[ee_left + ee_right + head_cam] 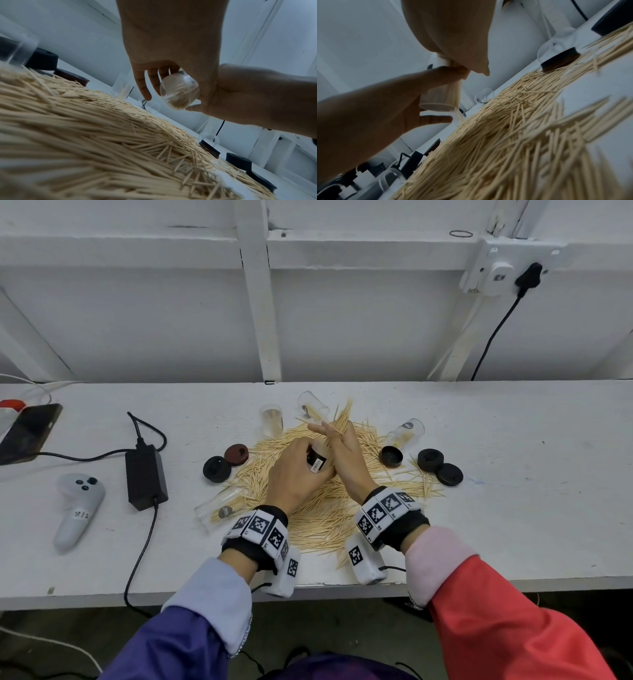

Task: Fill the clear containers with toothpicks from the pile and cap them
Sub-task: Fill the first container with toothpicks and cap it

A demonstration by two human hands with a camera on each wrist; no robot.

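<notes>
Two hands meet over the middle of the toothpick pile [308, 501] on the white table [513, 474]. The left hand [294, 474] has its fingers curled round a clear container [179, 92], held off the table with toothpicks showing through its base. The right hand [346, 453] pinches a bunch of toothpicks [342, 419] at the container's mouth, their tips fanning toward twelve o'clock. Around the pile lie other clear containers: one upright at eleven o'clock [271, 419], one on its side at twelve [312, 405], one at two [406, 433], one at eight [219, 508]. Dark caps sit at ten [216, 469] and three o'clock [430, 460].
</notes>
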